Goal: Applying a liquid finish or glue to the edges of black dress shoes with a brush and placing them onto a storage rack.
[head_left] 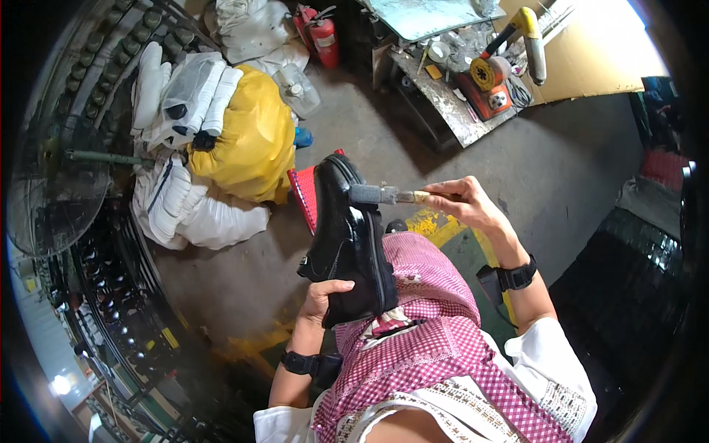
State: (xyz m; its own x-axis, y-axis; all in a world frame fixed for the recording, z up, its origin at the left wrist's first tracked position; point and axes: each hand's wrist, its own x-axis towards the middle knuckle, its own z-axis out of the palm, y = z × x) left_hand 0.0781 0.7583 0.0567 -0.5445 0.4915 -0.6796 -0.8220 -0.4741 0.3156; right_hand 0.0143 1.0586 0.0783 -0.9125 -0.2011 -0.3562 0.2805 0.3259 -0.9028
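A black ankle boot (340, 244) lies across the middle of the view, its toe pointing away from me and its shaft close to my lap. My left hand (325, 297) grips the boot near the shaft, thumb on top and the other fingers hidden underneath. In my right hand (464, 199) is a brush (384, 195) with a grey head and a pale handle, pinched between thumb and fingers. The brush head touches the boot's forefoot along the edge by the sole. Shiny patches show on the leather there.
A yellow sack (247, 140) and white bundles (185, 96) are piled at the left. Beyond stands a red fire extinguisher (322, 38). A cluttered workbench (473, 133) carries a red-based tool (487, 96). A red perforated piece (303, 198) shows behind the boot. Racks line the left.
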